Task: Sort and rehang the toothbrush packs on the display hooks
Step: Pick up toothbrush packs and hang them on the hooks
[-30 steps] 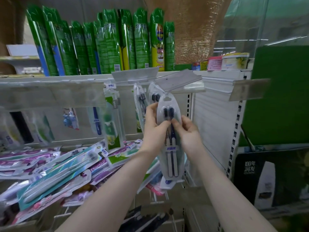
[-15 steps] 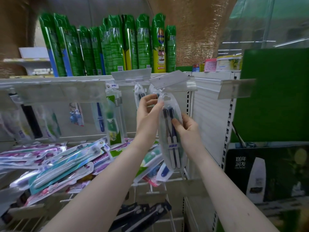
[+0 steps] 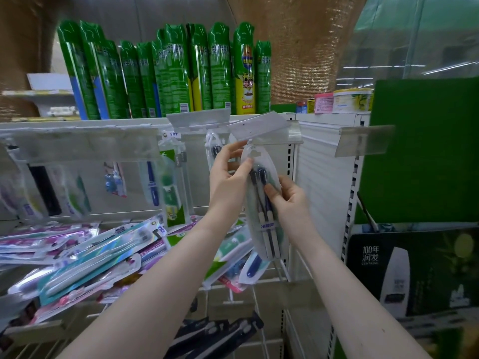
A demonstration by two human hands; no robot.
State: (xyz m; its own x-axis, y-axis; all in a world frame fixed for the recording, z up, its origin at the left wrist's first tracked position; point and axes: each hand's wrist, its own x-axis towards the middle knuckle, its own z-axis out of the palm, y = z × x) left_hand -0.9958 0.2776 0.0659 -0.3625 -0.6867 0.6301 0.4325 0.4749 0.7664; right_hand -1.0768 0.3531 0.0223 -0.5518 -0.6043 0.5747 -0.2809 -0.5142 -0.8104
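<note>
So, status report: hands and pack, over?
Left hand and right hand hold oval toothbrush pack. Pack's top just under tilted price flap. Flap hides hook.

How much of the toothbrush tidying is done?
Only a little. A few hanging packs are on the back hooks. The left hand and right hand hold an oval twin-brush pack up under a price tag, seemingly not yet hung. A big pile of loose packs lies lower down.

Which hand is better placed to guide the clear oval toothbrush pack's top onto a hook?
Probably left. The left hand pinches the clear oval toothbrush pack at its top, beside the hang hole; the right hand holds the middle, lower down.
</note>
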